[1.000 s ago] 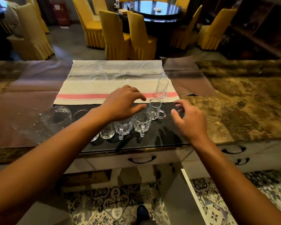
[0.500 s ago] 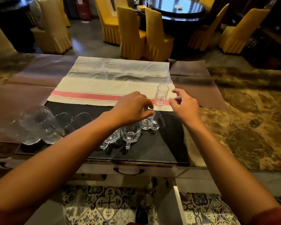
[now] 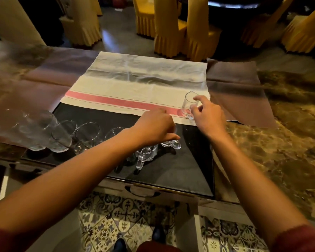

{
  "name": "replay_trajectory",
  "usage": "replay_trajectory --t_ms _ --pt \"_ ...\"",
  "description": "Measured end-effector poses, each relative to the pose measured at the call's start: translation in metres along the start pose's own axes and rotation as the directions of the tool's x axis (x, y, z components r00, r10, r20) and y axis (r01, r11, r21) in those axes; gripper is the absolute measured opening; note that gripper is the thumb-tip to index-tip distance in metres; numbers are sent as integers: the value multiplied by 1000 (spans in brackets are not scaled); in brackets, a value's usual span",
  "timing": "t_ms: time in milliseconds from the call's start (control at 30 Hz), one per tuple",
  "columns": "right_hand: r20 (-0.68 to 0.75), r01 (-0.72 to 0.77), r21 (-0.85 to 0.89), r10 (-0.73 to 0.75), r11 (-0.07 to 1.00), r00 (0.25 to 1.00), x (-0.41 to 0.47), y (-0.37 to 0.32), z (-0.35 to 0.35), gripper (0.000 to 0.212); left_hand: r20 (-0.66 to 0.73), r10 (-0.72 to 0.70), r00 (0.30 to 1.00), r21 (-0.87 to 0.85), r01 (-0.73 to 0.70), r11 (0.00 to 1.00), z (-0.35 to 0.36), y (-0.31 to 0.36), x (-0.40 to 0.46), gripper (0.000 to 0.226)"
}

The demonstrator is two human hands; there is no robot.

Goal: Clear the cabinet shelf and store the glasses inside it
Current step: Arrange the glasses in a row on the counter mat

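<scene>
A small clear jug with a spout (image 3: 187, 104) stands on the striped cloth (image 3: 135, 84) at its near right corner. My right hand (image 3: 206, 115) pinches that jug from its right side. My left hand (image 3: 154, 127) curls down over a small handled glass mug (image 3: 171, 143) on the black mat (image 3: 180, 170). A second handled mug (image 3: 145, 154) stands just in front of it. To the left, a row of larger clear glasses (image 3: 87, 133) stands on the mat, and blurred tumblers (image 3: 38, 131) sit at the far left.
The counter is brown marble (image 3: 280, 142), with a drawer handle (image 3: 141, 192) below its front edge. Patterned floor tiles (image 3: 116, 220) and my shoes lie beneath. Yellow-covered chairs (image 3: 180, 30) surround a dark round table behind the counter.
My right hand has moved forward from beside the mugs to the small jug on the cloth and taken hold of it. My left hand has come down onto the rightmost mug.
</scene>
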State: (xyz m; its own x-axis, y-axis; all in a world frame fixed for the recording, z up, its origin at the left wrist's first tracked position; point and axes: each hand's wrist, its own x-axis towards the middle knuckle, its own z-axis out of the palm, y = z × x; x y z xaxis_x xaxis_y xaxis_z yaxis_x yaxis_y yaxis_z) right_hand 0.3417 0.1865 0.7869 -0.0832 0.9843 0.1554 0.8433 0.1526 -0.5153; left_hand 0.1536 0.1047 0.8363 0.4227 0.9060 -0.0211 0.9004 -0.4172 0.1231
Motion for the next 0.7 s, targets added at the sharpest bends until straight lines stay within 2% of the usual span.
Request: replay_trajectory --t_ms 200,433,600,700 --pt "37 53 -79 -50 995 998 0 1 7 29 -18 37 999 64 -36 997 2 3 3 36" --pt "-13 50 -65 -51 997 999 -4 3 8 27 -55 72 996 71 -68 995 6 2 -2 33" --pt "-49 48 -22 -49 999 998 -18 4 -8 27 -135 106 985 21 -105 994 5 -5 -11 29" --pt "-62 69 71 -64 995 996 -36 5 -22 27 -175 135 975 2 -137 991 6 -4 -20 32"
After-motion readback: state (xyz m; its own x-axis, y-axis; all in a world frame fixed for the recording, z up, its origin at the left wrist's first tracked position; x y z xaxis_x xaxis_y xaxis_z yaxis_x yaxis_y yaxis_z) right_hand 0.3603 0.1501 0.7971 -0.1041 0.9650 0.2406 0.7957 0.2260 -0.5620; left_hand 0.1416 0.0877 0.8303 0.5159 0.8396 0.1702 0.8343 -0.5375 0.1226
